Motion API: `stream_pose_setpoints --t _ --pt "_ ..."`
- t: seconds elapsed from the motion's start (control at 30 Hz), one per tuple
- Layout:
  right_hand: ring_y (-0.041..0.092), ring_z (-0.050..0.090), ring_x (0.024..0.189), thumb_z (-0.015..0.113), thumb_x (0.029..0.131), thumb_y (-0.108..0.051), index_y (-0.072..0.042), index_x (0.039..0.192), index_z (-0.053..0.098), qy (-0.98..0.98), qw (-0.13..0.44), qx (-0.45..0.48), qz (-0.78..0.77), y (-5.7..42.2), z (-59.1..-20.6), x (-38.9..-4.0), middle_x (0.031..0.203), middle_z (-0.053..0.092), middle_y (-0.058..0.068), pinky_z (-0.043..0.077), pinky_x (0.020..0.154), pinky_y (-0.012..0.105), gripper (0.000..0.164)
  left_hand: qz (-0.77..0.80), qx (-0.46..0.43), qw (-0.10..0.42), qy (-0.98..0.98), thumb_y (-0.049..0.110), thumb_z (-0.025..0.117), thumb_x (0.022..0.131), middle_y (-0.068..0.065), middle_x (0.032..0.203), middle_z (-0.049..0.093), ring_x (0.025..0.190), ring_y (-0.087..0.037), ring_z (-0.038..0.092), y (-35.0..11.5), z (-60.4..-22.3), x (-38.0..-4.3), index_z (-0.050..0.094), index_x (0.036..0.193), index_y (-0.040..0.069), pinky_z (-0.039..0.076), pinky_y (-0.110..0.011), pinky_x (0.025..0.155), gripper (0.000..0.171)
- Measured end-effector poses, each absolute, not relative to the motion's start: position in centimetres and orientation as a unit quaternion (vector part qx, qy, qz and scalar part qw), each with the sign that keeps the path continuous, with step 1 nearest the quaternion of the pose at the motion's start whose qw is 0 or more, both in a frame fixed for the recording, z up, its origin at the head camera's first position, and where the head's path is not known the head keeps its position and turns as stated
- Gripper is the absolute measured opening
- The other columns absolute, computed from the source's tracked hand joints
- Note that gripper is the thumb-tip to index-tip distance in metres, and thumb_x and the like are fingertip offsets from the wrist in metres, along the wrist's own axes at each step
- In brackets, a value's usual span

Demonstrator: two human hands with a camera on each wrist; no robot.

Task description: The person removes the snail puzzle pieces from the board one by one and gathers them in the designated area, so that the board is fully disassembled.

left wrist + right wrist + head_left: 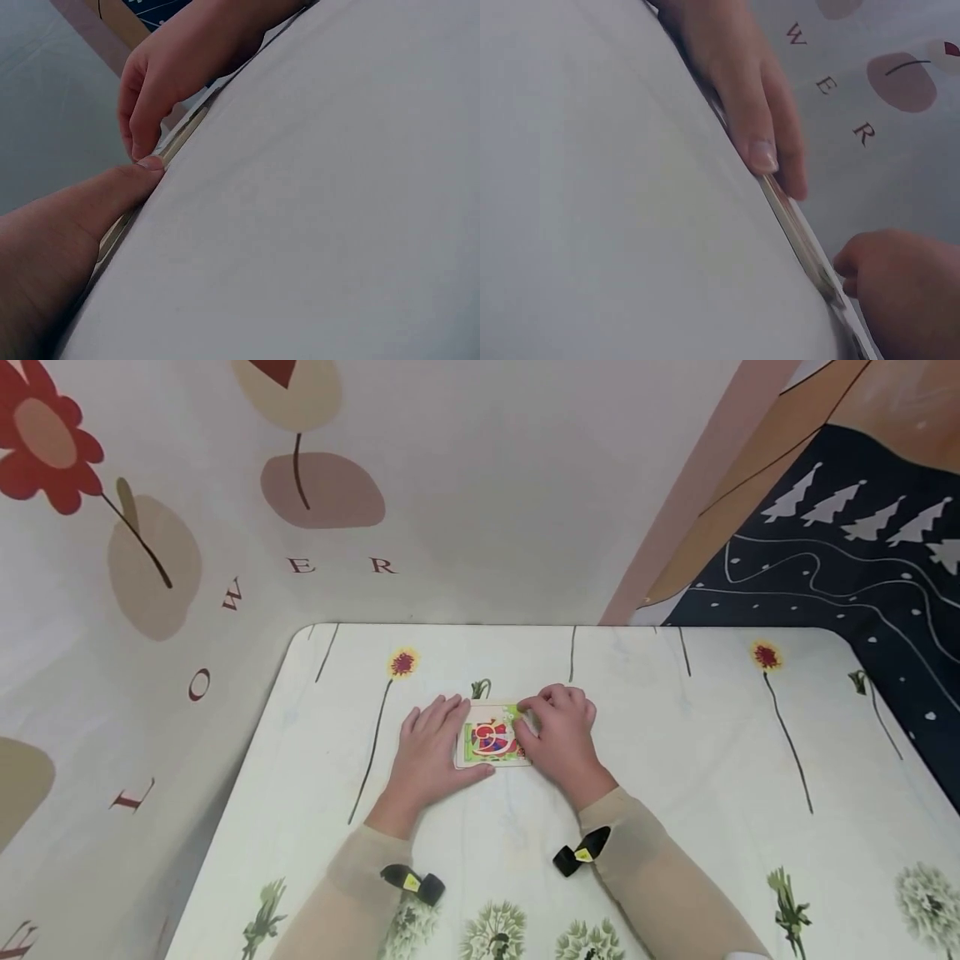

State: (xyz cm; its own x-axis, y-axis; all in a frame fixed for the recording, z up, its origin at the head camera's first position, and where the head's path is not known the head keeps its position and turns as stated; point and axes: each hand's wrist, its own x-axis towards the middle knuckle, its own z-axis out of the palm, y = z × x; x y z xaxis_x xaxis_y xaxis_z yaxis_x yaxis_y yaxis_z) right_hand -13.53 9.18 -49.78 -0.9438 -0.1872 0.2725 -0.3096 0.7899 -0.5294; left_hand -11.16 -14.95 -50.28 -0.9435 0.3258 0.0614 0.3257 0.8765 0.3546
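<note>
A small flat picture puzzle (491, 739) in a cream frame lies on the table, showing a red, round-bodied cartoon figure on green. My left hand (429, 752) rests at its left side, fingers extended by the far left corner and thumb along the near edge. In the left wrist view that thumb (150, 163) touches the board's rim. Over the puzzle's right part, my right hand (561, 731) has its fingers bent, thumb and forefinger at a green piece (513, 712) in the far right part. Those fingers hide part of the piece and the right edge.
The white table (675, 760) has printed flowers and a rounded far edge. Behind it hangs a pale printed cloth (487, 527) with letters, and a dark tree-patterned cloth (825, 560) is at the right. Black wrist devices (581, 852) sit on both sleeves.
</note>
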Motion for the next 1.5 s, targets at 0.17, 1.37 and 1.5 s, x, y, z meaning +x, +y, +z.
stream_pose_setpoints --t 0.17,1.37,1.5 --pt "0.036 0.042 0.122 0.072 0.098 -0.031 -0.014 0.114 0.078 -0.951 0.088 0.115 0.275 7.8 -49.8 -13.5 0.121 0.058 0.008 0.027 0.106 0.060 0.025 0.186 0.165 -0.001 0.969 0.074 0.075 0.083 -0.009 0.170 0.037 0.159 -0.032 0.026 -15.0 -50.4 -11.1 0.039 0.166 0.011 0.015 -0.061 0.125 0.110" --pt "0.037 0.039 0.120 0.070 0.100 -0.037 -0.016 0.119 0.070 -0.968 0.067 0.074 0.232 6.8 -49.6 -13.2 0.120 0.053 0.009 0.027 0.102 0.059 0.028 0.186 0.171 -0.001 0.968 0.075 0.074 0.083 -0.009 0.170 0.037 0.159 -0.032 0.025 -15.2 -50.3 -11.2 0.037 0.167 0.011 0.014 -0.061 0.126 0.112" --pt "0.038 0.039 0.123 0.070 0.100 -0.037 -0.016 0.118 0.068 -0.966 0.068 0.075 0.237 6.8 -49.5 -13.3 0.123 0.053 0.010 0.027 0.103 0.059 0.028 0.187 0.172 -0.002 0.967 0.074 0.074 0.083 -0.009 0.170 0.037 0.159 -0.032 0.026 -15.1 -50.2 -11.2 0.038 0.166 0.011 0.015 -0.062 0.125 0.111"
